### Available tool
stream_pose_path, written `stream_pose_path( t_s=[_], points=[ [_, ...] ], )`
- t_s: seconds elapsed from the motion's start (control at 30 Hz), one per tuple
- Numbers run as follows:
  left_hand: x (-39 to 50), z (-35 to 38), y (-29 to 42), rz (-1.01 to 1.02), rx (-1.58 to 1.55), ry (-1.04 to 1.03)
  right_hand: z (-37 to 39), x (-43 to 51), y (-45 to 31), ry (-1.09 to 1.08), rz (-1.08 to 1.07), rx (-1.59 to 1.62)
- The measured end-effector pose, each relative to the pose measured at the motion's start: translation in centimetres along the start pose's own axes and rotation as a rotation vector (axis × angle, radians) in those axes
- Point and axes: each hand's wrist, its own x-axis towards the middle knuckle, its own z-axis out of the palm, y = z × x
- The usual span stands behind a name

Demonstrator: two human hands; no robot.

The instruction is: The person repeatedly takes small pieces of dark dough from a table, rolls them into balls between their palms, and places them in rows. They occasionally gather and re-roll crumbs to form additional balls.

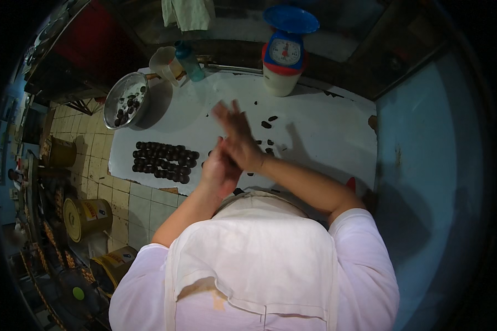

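Note:
Over the near part of the white tabletop [215, 95], my left hand [221, 169] and my right hand [240, 142] are pressed palm to palm. The right one lies across the left, its extended fingers blurred. Whatever may be between the palms is hidden. To the left of my hands, dark brown balls [161, 161] sit in several close rows. Small dark brown lumps [266, 124] lie scattered beyond and beside my right hand. A metal bowl [147, 89] at the table's far left contains more dark balls [128, 108] among white powder.
A blue dial scale [285, 51] stands on a red-lidded white tub [279, 80] at the back. Back left are a teal bottle [189, 62] and a translucent plastic jug [161, 64]. A blue wall [414, 136] borders the right; yellow buckets [72, 219] stand on the tiled floor.

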Motion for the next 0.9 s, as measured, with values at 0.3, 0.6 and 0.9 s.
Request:
stream_pose_path(
  t_s=[0.3,0.6,0.9],
  points=[
    [-0.4,3.0,0.7,0.005,0.054,-0.086,0.1,1.3,1.9,-0.06,-0.152,0.167],
    [0.0,3.9,0.7,0.002,0.137,0.119,0.6,0.2,3.2,-0.073,-0.057,0.189],
    [2.2,-0.5,5.2,0.139,-0.118,0.377,0.3,-3.2,3.4,-0.427,0.001,0.412]
  ],
)
